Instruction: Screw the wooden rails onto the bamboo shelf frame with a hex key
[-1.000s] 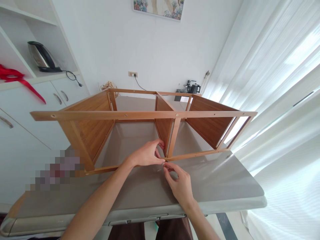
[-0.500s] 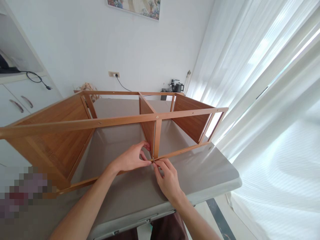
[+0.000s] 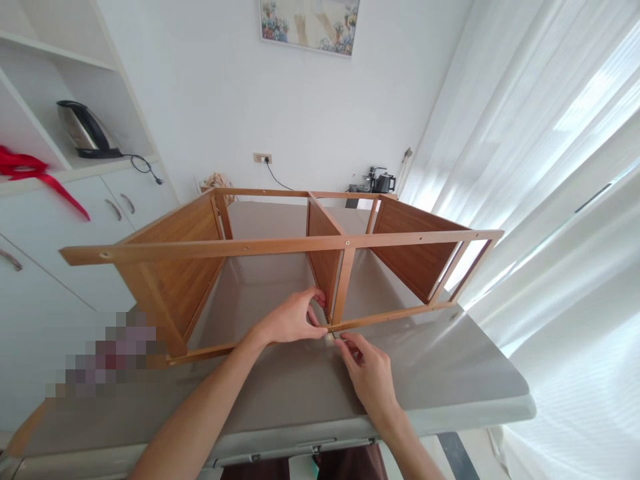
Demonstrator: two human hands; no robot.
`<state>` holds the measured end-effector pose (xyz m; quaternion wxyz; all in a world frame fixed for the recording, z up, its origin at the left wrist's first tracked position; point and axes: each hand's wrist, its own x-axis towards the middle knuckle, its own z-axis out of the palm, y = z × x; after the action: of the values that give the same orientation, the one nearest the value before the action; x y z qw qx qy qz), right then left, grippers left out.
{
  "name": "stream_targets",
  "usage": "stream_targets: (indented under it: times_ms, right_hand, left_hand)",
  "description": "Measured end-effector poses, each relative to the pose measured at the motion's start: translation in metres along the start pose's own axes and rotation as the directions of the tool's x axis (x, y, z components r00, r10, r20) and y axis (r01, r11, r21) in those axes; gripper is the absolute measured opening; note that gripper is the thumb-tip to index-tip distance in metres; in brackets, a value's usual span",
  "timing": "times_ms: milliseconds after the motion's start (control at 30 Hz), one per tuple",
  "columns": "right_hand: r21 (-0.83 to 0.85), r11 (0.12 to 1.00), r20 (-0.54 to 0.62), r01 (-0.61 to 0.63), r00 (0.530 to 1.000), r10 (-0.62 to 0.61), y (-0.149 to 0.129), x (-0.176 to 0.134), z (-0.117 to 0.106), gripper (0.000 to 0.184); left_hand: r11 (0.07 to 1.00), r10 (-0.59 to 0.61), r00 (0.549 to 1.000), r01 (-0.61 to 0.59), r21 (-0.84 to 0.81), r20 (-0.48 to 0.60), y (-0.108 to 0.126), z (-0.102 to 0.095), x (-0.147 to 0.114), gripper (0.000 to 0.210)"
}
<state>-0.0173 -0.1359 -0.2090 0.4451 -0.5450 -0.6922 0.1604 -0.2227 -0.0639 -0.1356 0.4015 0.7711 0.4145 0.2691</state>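
A wooden shelf frame (image 3: 295, 247) with brown slatted panels lies on a grey-topped table (image 3: 270, 400). My left hand (image 3: 293, 319) grips it at the foot of the middle divider (image 3: 325, 260), thumb at the front lower rail (image 3: 385, 316) and fingers against the panel. Just right of that joint is my right hand (image 3: 370, 373), its thumb and forefinger pinched together. A small, thin, metallic-looking piece (image 3: 336, 338) shows at those fingertips, close to the rail; its exact kind is too small to tell.
A small metal piece (image 3: 455, 315) lies by the frame's right end. An electric kettle (image 3: 85, 130) and a red ribbon (image 3: 37, 175) sit on the left cabinet. White curtains (image 3: 565, 267) hang along the right. A pixelated patch covers the table's left end.
The view has shifted left, so the scene sits further right. My right hand has drawn slightly away from the joint, towards the right. My left hand keeps its place on the frame.
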Motion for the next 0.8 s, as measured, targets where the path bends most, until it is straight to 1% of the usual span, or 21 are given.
stream_targets:
  times_ms: [100,133,200,233,333,367,400,467,533,600,667,700,767,800]
  right_hand:
    - [-0.091,0.996,-0.055,0.024,0.998,-0.029,-0.001,-0.001,0.0,0.024]
    - [-0.097,0.995,-0.071,0.028,0.997,-0.035,-0.003,-0.001,0.001,0.025]
    - [-0.067,0.998,-0.065,0.018,0.998,-0.022,-0.007,-0.002,0.004,0.025]
    - [-0.035,0.999,-0.048,-0.01,0.999,0.009,-0.009,-0.002,0.006,0.024]
    - [0.087,0.984,-0.009,-0.155,0.988,0.157,-0.014,-0.005,0.013,0.022]
    - [0.129,0.974,-0.009,-0.186,0.982,0.189,-0.015,-0.006,0.015,0.023]
    - [0.166,0.967,-0.01,-0.191,0.981,0.196,-0.016,-0.006,0.017,0.023]
    - [0.212,0.967,0.001,-0.141,0.99,0.144,-0.017,-0.006,0.019,0.018]
    - [0.229,0.969,0.024,-0.088,0.996,0.084,-0.017,-0.004,0.019,0.018]
    - [0.229,0.97,0.059,-0.079,0.996,0.067,-0.016,-0.002,0.017,0.016]
    - [0.218,0.972,0.093,-0.083,0.994,0.064,-0.014,0.0,0.014,0.013]
    - [0.204,0.976,0.108,-0.071,0.993,0.05,-0.013,0.0,0.013,0.014]
    - [0.165,0.986,0.109,-0.019,0.994,0.001,-0.009,0.0,0.011,0.018]
    - [0.143,0.99,0.097,0.015,0.995,-0.029,-0.008,0.001,0.011,0.016]
  left_hand:
    - [1.0,0.009,1.0,-0.009,0.017,-0.013,-0.001,0.0,0.0,0.048]
    - [1.0,0.012,1.0,-0.012,0.022,-0.017,-0.001,0.001,0.0,0.048]
    - [1.0,0.018,1.0,-0.017,0.025,-0.022,-0.001,0.001,0.001,0.047]
    - [0.999,0.02,1.0,-0.019,0.025,-0.023,-0.002,0.001,0.001,0.047]
    - [0.999,0.027,0.999,-0.026,0.028,-0.027,-0.002,0.001,0.001,0.045]
    - [0.999,0.03,0.999,-0.029,0.03,-0.028,-0.001,0.001,0.001,0.044]
    - [0.999,0.033,0.999,-0.032,0.03,-0.028,-0.001,0.001,0.001,0.044]
    - [0.999,0.037,0.999,-0.037,0.027,-0.027,-0.001,0.001,0.0,0.044]
    - [0.999,0.039,0.999,-0.038,0.023,-0.028,0.0,0.001,0.0,0.044]
    - [0.999,0.04,0.999,-0.04,0.019,-0.024,-0.001,0.0,0.0,0.044]
    - [0.999,0.043,0.999,-0.043,0.017,-0.016,-0.002,0.0,0.0,0.044]
    - [0.999,0.044,0.999,-0.044,0.017,-0.013,-0.002,0.0,0.0,0.044]
    - [0.999,0.043,0.999,-0.043,0.014,-0.006,-0.003,0.0,0.001,0.045]
    - [0.999,0.04,0.999,-0.04,0.011,-0.002,-0.003,0.0,0.001,0.045]
